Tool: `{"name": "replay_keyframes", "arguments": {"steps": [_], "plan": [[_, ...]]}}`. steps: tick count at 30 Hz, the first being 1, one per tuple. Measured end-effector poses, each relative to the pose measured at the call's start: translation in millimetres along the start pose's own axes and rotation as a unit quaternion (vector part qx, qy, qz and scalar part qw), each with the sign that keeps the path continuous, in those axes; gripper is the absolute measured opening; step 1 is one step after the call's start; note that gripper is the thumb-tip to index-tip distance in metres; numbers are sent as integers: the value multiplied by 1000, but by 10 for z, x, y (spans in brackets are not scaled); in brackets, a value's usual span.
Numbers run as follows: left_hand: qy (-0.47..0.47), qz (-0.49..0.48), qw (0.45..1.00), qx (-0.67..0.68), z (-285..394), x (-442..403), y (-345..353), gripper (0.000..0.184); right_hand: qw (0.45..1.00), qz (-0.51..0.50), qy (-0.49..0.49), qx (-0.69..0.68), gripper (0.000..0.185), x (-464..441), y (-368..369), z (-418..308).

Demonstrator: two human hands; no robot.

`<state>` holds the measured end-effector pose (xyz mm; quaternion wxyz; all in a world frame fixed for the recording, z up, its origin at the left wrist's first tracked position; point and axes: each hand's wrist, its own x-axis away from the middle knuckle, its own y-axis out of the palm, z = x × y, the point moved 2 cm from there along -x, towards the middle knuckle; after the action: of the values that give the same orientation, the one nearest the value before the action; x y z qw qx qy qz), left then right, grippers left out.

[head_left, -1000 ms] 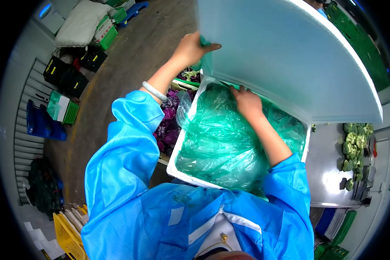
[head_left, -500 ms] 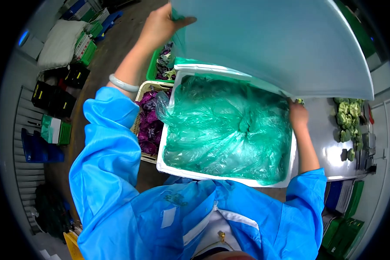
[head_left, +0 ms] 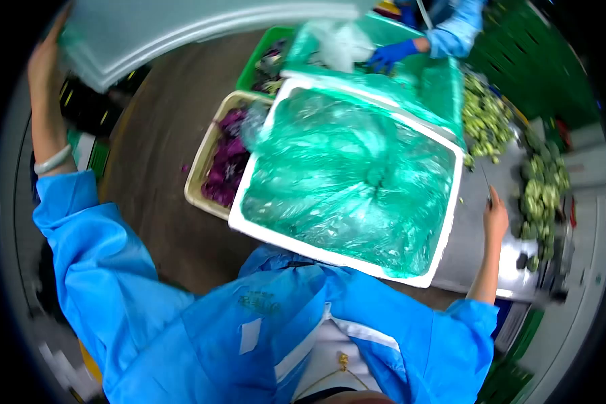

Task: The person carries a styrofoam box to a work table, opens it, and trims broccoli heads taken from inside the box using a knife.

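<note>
At the upper left, my left hand (head_left: 46,67) grips the end of a large white foam lid (head_left: 215,28), raised clear of the box and partly out of view. In front of me the white foam box (head_left: 330,258) stands open, with a gathered green plastic bag (head_left: 343,202) covering whatever lies inside. My right hand (head_left: 495,219) is closed around a thin knife (head_left: 487,178), its blade pointing away from me over the metal table (head_left: 475,249), just right of the box.
A cream crate (head_left: 196,178) of purple leaves (head_left: 225,165) and a green crate (head_left: 250,67) sit left of the box. Behind it, a co-worker's blue-gloved hand (head_left: 392,55) reaches into a green-lined box (head_left: 444,87). Green vegetables (head_left: 485,114) lie at the right.
My left hand has swung the lid left, away from above the box. My right hand has moved right and down, off the box's edge, with the knife. The co-worker's hand now shows.
</note>
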<state>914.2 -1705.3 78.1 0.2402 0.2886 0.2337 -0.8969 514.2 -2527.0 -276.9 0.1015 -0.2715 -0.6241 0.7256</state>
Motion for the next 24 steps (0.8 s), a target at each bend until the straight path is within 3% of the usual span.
{"name": "replay_keyframes", "arguments": {"steps": [1,3,4,6,9,10,12,17,19,21,23,24], "plan": [[3,25,996,88,-191,141,-501,35,996,39,-36,-65,47,33,8,-83],[41,170,983,61,-40,1034,-1010,30,979,-51,48,-192,50,-16,42,-293],[82,218,971,60,-165,1359,-1371,26,966,-34,27,-255,44,-3,124,-408],[118,290,948,-57,-308,2092,-2031,34,937,-43,-21,-346,36,-86,160,-816],[4,361,895,-262,-265,3225,-2652,39,885,-107,-79,-446,27,-95,-51,-1568],[-65,371,854,-360,-327,3553,-2908,41,860,-129,-86,-487,25,-111,-40,-1753],[-152,344,809,-452,-503,4107,-3322,39,824,-171,-89,-532,21,-30,-223,-2194],[-222,219,762,-567,-1429,5205,-3609,35,798,-242,-111,-541,21,348,-510,-2944],[-341,185,725,-570,-1931,5555,-3360,41,791,-280,-82,-538,22,646,-560,-3138],[-414,171,740,-501,-2532,5933,-3136,47,777,-323,-61,-537,21,965,-608,-3325],[-431,130,709,-543,-3233,6351,-2870,47,767,-359,-36,-531,22,1293,-676,-3525],[-494,120,688,-518,-3467,6460,-2684,47,772,-373,-31,-514,22,1414,-683,-3583]]}}
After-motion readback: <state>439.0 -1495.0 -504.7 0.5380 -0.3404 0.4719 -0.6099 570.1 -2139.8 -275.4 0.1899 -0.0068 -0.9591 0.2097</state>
